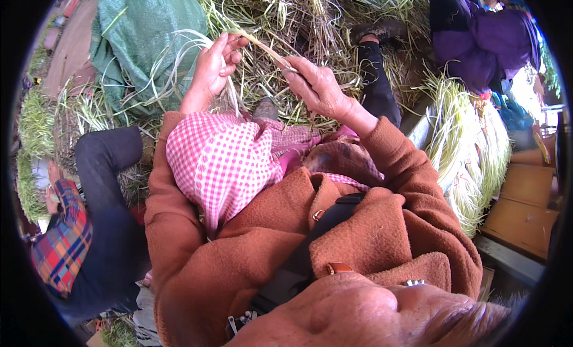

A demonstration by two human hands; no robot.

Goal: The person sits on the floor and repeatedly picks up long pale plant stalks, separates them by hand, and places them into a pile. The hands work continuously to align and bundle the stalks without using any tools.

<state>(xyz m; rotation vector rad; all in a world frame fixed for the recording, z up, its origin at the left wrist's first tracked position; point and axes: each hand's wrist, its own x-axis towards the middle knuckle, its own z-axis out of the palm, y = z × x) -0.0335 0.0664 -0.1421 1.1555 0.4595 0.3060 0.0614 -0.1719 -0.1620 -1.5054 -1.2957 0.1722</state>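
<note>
My left hand (217, 67) is raised in front of the green woven sack, its fingers curled around several thin white stalks (229, 85). Their pale leaves (179, 44) trail out to the left over the sack. From near the left fingertips a single yellowish-green stalk (262, 44) slants down to my right hand (315, 85). The right thumb and fingers pinch its lower end. Whether the left fingers also touch this stalk is hard to tell. Below both hands, a pink-and-white checked cloth (219, 154) covers my lap.
Loose leaves and stalk trimmings (309, 29) cover the ground ahead. The green woven sack (147, 42) stands front left. Long pale stalk bundles (470, 154) lie at right, beside a cardboard box (521, 203). A person's plaid sleeve (67, 239) is at left; someone in purple (488, 42) is upper right.
</note>
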